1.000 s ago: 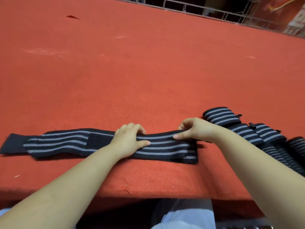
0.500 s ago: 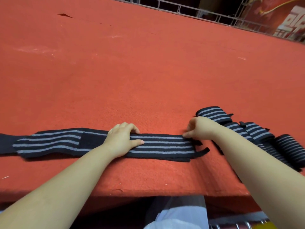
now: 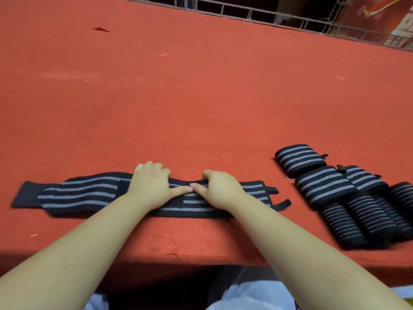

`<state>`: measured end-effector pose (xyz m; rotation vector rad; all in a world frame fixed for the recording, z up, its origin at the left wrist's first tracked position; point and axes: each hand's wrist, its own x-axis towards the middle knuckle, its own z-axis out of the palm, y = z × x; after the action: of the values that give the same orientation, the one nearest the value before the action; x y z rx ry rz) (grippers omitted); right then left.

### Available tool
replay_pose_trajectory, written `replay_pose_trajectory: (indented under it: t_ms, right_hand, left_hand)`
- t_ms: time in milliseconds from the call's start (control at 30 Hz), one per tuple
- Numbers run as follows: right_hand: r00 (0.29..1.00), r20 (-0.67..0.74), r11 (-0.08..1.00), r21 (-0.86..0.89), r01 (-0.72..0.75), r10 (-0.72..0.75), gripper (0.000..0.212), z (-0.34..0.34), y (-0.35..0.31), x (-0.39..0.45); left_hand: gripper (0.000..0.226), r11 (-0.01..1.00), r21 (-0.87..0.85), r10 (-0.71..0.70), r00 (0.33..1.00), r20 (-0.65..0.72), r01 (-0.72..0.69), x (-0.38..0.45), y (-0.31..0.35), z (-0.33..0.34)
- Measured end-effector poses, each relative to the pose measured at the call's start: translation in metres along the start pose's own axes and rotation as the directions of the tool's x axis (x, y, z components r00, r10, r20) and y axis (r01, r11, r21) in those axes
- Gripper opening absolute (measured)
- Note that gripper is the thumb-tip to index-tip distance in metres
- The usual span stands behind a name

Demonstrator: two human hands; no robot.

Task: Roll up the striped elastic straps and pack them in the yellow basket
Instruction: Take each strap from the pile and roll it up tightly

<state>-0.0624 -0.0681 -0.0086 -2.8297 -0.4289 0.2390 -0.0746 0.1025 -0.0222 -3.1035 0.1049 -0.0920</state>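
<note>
Head view, change: half a second ago the right hand (image 3: 220,190) was at the right end of the flat black elastic strap with grey stripes (image 3: 85,194); now it lies at the middle, thumb tip touching the thumb of the left hand (image 3: 154,186).
Meaning: I judge the strap is smoothed and rolling has not begun.
Grip: both hands press on the strap, fingers bent at its far edge; whether they pinch it, I cannot tell.
Place: near the front edge of the red felt table (image 3: 201,97).
Axis: long axis left to right, parallel to that edge; thin tabs point right.
Right side: rolled striped straps (image 3: 326,184) lie grouped.
Basket: not visible.
</note>
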Motion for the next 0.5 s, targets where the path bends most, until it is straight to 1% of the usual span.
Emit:
replay_pose_trajectory:
  t_ms: [33, 100, 167, 233, 267, 333, 367, 400, 433, 467, 500]
  right_hand:
    - [1.0, 0.014, 0.999, 0.048, 0.014, -0.015, 0.032, -0.001, -0.001, -0.001]
    - [0.999, 0.02, 0.987, 0.156, 0.026, -0.03, 0.029, -0.007, 0.004, -0.003]
    - [0.999, -0.029, 0.982, 0.186, 0.026, -0.021, 0.029, -0.017, 0.017, -0.005]
    - [0.993, -0.112, 0.99, 0.14, -0.02, 0.036, 0.028, -0.03, 0.041, -0.006]
    - [0.987, -0.132, 0.991, 0.109, -0.075, 0.089, 0.027, -0.038, 0.054, -0.008]
    - [0.973, -0.112, 0.979, -0.006, -0.202, 0.2, 0.026, -0.048, 0.076, -0.011]
    - [0.968, -0.099, 0.967, -0.09, -0.24, 0.231, 0.026, -0.05, 0.081, -0.012]
    - [0.967, -0.104, 0.953, -0.17, -0.249, 0.234, 0.028, -0.051, 0.081, -0.013]
    - [0.972, -0.139, 0.952, -0.216, -0.217, 0.19, 0.03, -0.051, 0.076, -0.013]
    - [0.977, -0.183, 0.968, -0.203, -0.15, 0.113, 0.034, -0.049, 0.067, -0.014]
    - [0.977, -0.21, 0.991, -0.126, -0.054, 0.027, 0.038, -0.048, 0.053, -0.014]
  left_hand:
    - [0.067, 1.0, -0.004, 0.021, 1.0, -0.012, -0.021, -0.001, -0.002, -0.002]
    - [0.063, 0.996, -0.08, 0.046, 0.999, -0.005, -0.046, 0.0, -0.005, -0.007]
    - [0.061, 0.984, -0.178, 0.025, 0.998, 0.061, -0.014, 0.002, -0.013, -0.015]
    - [0.06, 0.971, -0.233, -0.02, 0.989, 0.15, 0.055, 0.003, -0.027, -0.021]
    - [0.06, 0.965, -0.25, -0.035, 0.983, 0.179, 0.08, 0.004, -0.034, -0.022]
    - [0.058, 0.951, -0.291, -0.045, 0.977, 0.207, 0.105, 0.003, -0.044, -0.021]
    - [0.056, 0.941, -0.324, -0.035, 0.979, 0.202, 0.1, 0.003, -0.045, -0.02]
    - [0.054, 0.93, -0.358, -0.015, 0.983, 0.185, 0.082, 0.002, -0.043, -0.02]
    - [0.052, 0.923, -0.383, 0.012, 0.987, 0.158, 0.05, 0.002, -0.039, -0.021]
    - [0.051, 0.918, -0.397, 0.047, 0.991, 0.126, 0.007, 0.002, -0.033, -0.025]
    - [0.051, 0.913, -0.406, 0.085, 0.993, 0.08, -0.046, 0.002, -0.026, -0.03]
